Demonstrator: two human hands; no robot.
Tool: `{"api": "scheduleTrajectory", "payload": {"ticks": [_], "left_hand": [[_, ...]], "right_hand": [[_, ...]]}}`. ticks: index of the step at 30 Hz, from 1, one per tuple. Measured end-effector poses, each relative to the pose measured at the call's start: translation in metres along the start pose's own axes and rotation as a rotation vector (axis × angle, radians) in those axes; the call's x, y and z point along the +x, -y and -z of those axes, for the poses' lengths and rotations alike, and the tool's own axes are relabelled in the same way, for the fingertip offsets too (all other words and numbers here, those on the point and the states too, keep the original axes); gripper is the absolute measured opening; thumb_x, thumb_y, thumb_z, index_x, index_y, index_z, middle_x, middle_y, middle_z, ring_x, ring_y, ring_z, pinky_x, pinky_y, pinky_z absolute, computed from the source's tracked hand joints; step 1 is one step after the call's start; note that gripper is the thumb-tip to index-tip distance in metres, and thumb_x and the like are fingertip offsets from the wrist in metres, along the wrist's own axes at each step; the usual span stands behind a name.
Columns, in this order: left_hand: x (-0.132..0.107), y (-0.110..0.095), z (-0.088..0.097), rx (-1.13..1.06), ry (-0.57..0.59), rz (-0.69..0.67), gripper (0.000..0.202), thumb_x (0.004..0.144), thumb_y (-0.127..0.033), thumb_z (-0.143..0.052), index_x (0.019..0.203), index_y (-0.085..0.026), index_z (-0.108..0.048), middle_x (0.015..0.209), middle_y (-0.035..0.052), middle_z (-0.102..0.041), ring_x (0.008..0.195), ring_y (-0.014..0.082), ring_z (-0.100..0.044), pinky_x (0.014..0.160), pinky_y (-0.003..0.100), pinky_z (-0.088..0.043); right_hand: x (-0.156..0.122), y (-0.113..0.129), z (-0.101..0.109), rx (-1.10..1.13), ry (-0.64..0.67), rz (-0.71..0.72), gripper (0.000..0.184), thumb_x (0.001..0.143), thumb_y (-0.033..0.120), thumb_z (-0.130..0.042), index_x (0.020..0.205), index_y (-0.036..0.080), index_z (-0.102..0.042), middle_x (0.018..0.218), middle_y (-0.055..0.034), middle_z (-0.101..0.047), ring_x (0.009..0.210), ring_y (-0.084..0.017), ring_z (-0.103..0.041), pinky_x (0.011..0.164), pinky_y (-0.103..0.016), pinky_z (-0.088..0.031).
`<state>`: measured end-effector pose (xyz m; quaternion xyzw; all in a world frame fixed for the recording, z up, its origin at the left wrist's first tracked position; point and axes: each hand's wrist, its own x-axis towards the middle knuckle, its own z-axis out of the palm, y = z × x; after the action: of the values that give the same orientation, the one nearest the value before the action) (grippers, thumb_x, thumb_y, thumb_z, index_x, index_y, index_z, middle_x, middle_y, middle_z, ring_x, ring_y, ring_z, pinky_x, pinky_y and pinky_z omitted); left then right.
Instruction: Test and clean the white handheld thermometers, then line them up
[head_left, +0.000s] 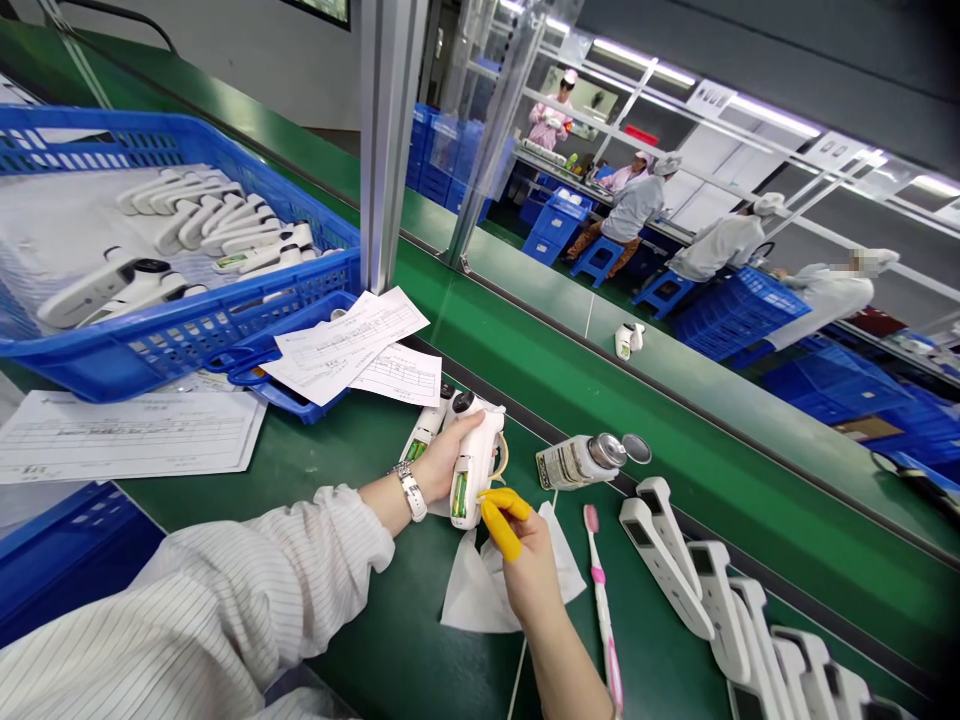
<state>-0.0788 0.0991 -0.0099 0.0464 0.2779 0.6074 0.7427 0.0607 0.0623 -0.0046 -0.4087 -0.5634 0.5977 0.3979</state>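
My left hand [442,460] is wrapped round a white handheld device [482,450], which looks like an infrared thermometer. Its battery compartment is uncovered and shows green batteries [460,494]. Yellow covers sit on fingers of my right hand [531,555], whose fingertips are pinched at the device's lower edge; anything between them is too small to make out. Beneath the right hand lies a white cloth [469,598]. A second, similar device [421,432] with green batteries lies just behind my left hand. To the right are a pink-and-white toothbrush [599,585] and a metal-topped bottle [566,464].
A blue basket [169,355] with several white devices stands at left. Paper forms [345,345] cover a small blue tray [307,408]; more forms [127,435] lie nearby. Several white covers [667,560] line the right. Beyond the green conveyor [540,370], people sit at benches.
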Motion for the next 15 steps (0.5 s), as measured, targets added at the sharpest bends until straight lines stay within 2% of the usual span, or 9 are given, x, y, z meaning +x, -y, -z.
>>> {"api": "scheduleTrajectory", "payload": {"ticks": [6,15], "left_hand": [[-0.002,0.002,-0.003,-0.031,-0.021,-0.044,0.027,0.074,-0.037,-0.063,0.087,-0.013,-0.062,0.06,0.0038,-0.061,0.048,0.0126,-0.056,0.045,0.022,-0.043],[-0.004,0.013,-0.004,-0.061,-0.171,-0.196,0.031,0.072,-0.037,-0.066,0.097,-0.02,-0.057,0.065,-0.0002,-0.061,0.051,0.0112,-0.056,0.05,0.022,-0.046]], "right_hand": [[0.0,-0.007,-0.003,-0.043,-0.067,0.063,0.009,0.066,0.029,-0.072,0.071,0.022,-0.072,0.073,-0.0031,-0.066,0.07,-0.018,-0.059,0.07,-0.034,-0.047],[-0.006,-0.016,-0.006,-0.101,-0.208,0.151,0.005,0.065,0.023,-0.071,0.07,0.022,-0.07,0.072,-0.0023,-0.063,0.069,-0.017,-0.056,0.067,-0.033,-0.045]]}}
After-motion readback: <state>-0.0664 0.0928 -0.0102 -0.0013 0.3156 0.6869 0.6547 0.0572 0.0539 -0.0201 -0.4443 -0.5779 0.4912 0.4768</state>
